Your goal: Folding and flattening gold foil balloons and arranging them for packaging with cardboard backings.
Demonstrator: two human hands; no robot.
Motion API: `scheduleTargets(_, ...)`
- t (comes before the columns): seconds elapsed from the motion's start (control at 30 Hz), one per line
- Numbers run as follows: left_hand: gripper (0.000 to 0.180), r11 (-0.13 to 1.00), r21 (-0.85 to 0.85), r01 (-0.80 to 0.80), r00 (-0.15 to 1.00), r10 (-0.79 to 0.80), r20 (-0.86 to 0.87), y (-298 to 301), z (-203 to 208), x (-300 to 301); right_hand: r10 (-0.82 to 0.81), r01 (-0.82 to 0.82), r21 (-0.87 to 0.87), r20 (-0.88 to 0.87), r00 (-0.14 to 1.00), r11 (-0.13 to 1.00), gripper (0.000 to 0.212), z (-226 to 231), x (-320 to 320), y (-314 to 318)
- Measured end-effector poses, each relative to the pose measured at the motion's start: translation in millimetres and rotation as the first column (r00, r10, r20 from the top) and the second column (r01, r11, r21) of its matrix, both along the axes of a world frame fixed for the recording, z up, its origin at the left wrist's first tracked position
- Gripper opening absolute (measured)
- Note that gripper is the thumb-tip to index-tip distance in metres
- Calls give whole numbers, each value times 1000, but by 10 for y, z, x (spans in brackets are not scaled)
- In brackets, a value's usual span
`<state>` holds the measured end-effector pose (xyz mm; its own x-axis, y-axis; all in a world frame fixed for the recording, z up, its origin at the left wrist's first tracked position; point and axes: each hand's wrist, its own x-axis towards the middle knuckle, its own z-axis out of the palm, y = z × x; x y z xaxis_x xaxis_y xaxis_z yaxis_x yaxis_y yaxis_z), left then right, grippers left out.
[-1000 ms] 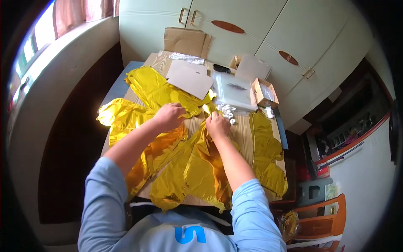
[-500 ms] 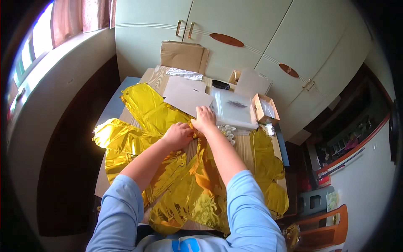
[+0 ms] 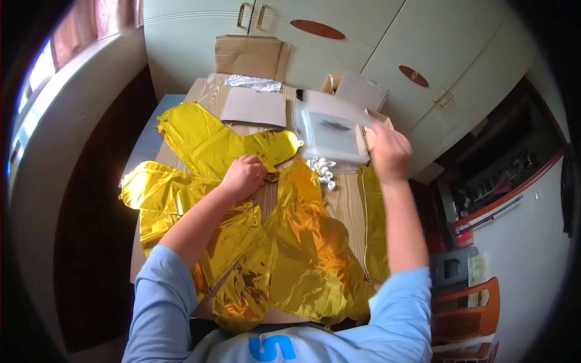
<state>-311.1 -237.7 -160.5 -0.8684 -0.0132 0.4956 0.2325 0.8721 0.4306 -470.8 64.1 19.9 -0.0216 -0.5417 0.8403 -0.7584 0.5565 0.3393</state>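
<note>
Flat gold foil balloons spread over the wooden table [image 3: 339, 184]. My left hand [image 3: 244, 176] is closed on the inner edge of the far-left gold foil balloon [image 3: 209, 142], its fingers curled down and partly hidden. To the right, my right hand [image 3: 392, 152] is raised, smeared by motion, and grips the end of a pale card [image 3: 342, 107]. The card slants over a stack of clear plastic sleeves [image 3: 330, 136]. Another gold foil balloon [image 3: 308, 236] lies crumpled between my forearms, and one more [image 3: 375, 224] lies under my right forearm.
Beyond my left hand lies a pale grey card stack [image 3: 254, 109], with crinkled silver foil [image 3: 253, 83] and folded cardboard [image 3: 251, 57] behind. Small white rolls [image 3: 324, 172] cluster near the sleeves. Cabinets [image 3: 200, 54] close off the far side; a wooden chair [image 3: 466, 302] stands at the right.
My right hand has moved right and up from beside the left, swinging the pale card off the gold balloon. My left hand stays on the foil. The view has shifted slightly.
</note>
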Motion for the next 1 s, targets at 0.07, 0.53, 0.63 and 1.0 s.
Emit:
scheduleTargets(0.07, 12, 1000, -2, 10, 999, -10, -38, 69, 26, -62, -147, 149, 30, -63, 987, 988, 14, -170, -91, 846)
scheduleTargets(0.53, 24, 829, 483, -284, 924, 103, 367, -76, 182, -188, -202, -40, 280, 779, 593, 959, 32, -973, 471, 970)
scheduleTargets(0.63, 19, 855, 426, -297, 938, 179, 296, 44, 299, -205, 75, -282, 66, 885, 460, 957, 25, -1049, 598, 116)
scheduleTargets(1.0, 18, 977, 13, 213, 971, -210, -113, -34, 14, -207, -52, -387, 375, 772, 634, 843, 14, -1497, 347, -1214)
